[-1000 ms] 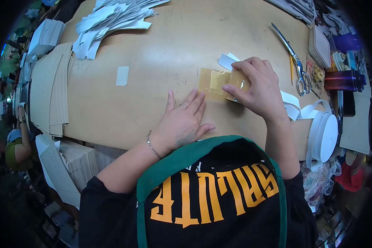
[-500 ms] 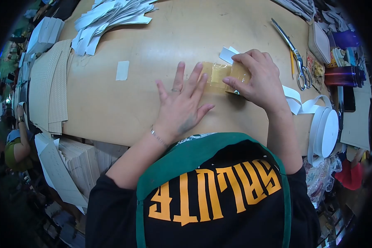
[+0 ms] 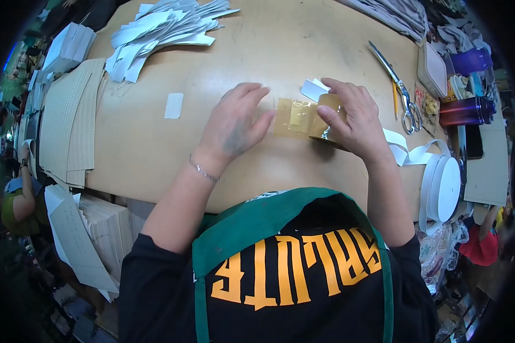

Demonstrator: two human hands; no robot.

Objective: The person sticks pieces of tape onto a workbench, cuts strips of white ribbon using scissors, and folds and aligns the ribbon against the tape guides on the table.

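Note:
In the head view my right hand (image 3: 356, 119) grips a roll of packing tape (image 3: 328, 105), thumb in front and fingers over the far side. A shiny brownish tape strip (image 3: 293, 117) runs left from the roll along the tabletop. My left hand (image 3: 236, 121) is left of the strip's end, not touching it, with its thumb apart from loosely bent fingers and nothing in it. Just behind the roll is a small folded white piece (image 3: 313, 89). A white rectangle (image 3: 174, 106) lies on the table to the left of my left hand.
Scissors (image 3: 399, 86) and a yellow pencil (image 3: 395, 100) lie at the right, near a purple tumbler (image 3: 466, 111). A roll of white band (image 3: 444, 188) stands at the right edge. White strips (image 3: 160, 31) are heaped at the back left, beside textured sheets (image 3: 68, 120).
My left hand has lifted off the table by the tape strip and moved left, its spread fingers now bent. My right hand stays on the tape roll. The view has shifted slightly.

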